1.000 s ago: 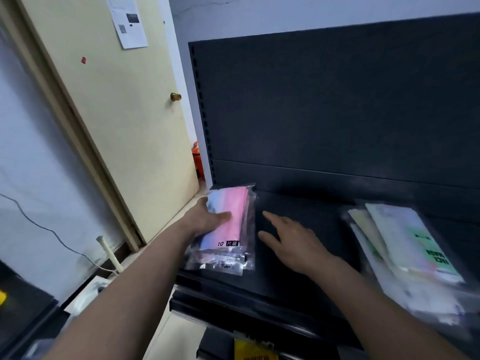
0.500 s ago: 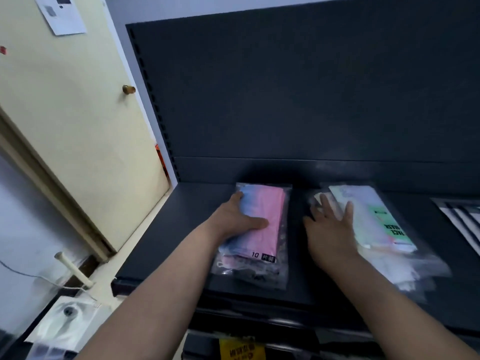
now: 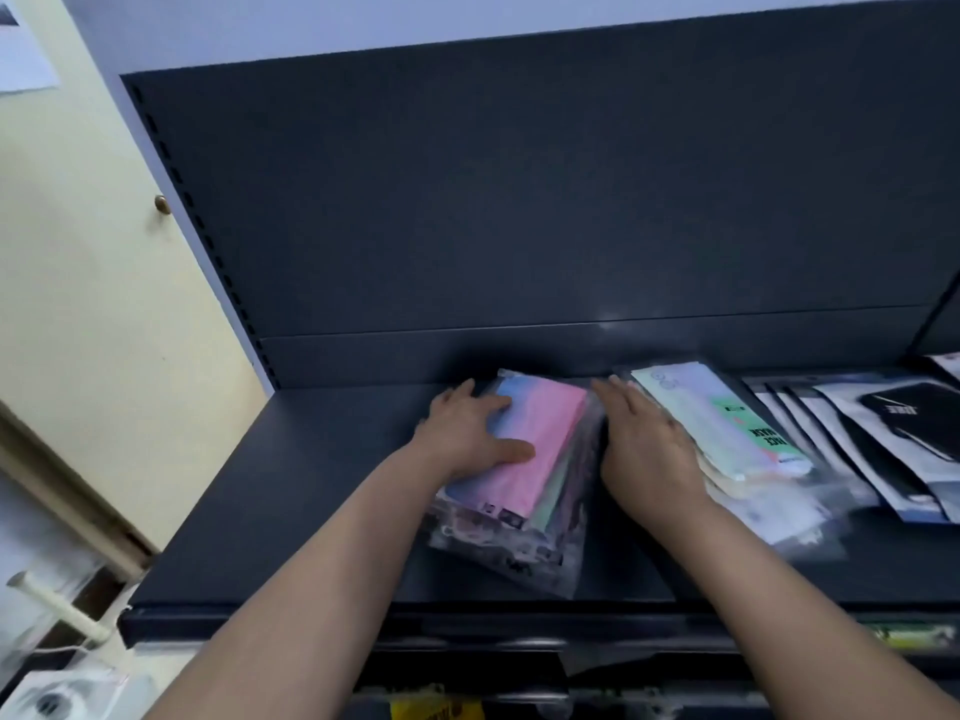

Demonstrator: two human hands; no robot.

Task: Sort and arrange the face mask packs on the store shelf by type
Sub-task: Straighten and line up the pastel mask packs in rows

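My left hand [image 3: 470,436] lies flat on top of the pink-and-blue mask pack [image 3: 524,449], palm down, fingers spread and loose. Thumb reaches across onto the pink panel; the other fingertips sit near the pack's far left corner, over its blue strip. No curl around any edge: pressing, not gripping.

That pack tops a small pile of clear-bagged packs on the dark shelf [image 3: 291,491], roughly mid-shelf, tilted so its near end swings left. The lower bags stick out past it toward the shelf's front lip.

My right hand [image 3: 647,449] is open too, fingers straight and close together, pointing toward the back panel [image 3: 519,200]. Its left edge runs along the right side of the pink pile; its right edge and knuckles lie against the white-and-green mask pack [image 3: 727,423], marked FACE MASK on a green label. Whether the palm rests on that pack or just touches its side, I cannot tell. It holds nothing.

The white-and-green pack also heads a pile of its own, just beside the pink pile, with my right hand between them.

Farther right, black-and-white packs [image 3: 883,439] fan out, overlapping, toward the frame edge. Print blurred.

Left of the shelf: cream door [image 3: 88,304] with a brass knob [image 3: 162,204].
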